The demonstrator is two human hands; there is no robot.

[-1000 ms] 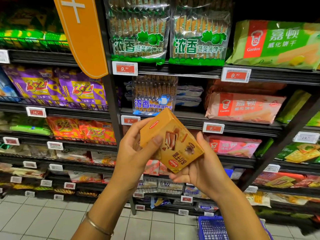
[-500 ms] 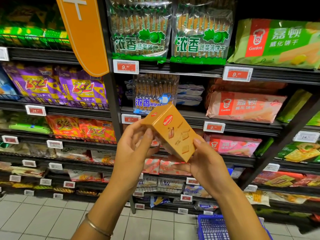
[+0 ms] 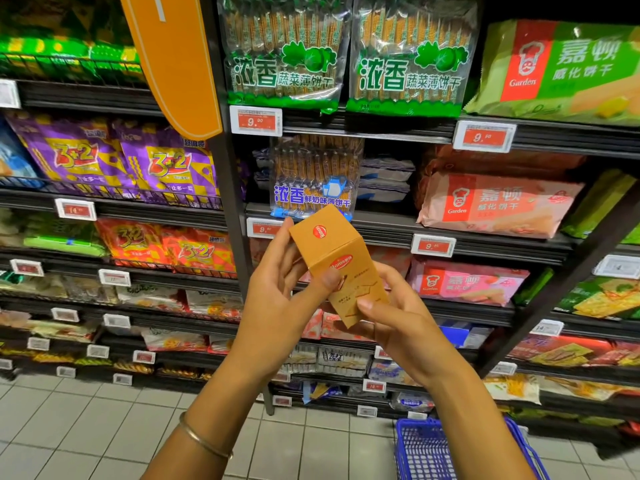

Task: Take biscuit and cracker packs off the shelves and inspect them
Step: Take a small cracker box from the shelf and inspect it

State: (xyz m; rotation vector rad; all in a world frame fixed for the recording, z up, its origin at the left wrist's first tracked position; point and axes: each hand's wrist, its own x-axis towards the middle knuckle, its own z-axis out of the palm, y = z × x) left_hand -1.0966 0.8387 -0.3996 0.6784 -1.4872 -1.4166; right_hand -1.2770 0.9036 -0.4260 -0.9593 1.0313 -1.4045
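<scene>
Fingers (image 3: 330, 279) of left hand (image 3: 277, 299) and right hand (image 3: 391, 323) curl round the orange biscuit box (image 3: 341, 268), tilted mid-air, centre frame. Looks like one pack is off and under inspection, with stocked shelves (image 3: 512, 247) at 12–3 o'clock left to check. Shelf edges sit just behind the box. Blue basket (image 3: 426, 448) at 5 o'clock, open aisle at 7.
</scene>
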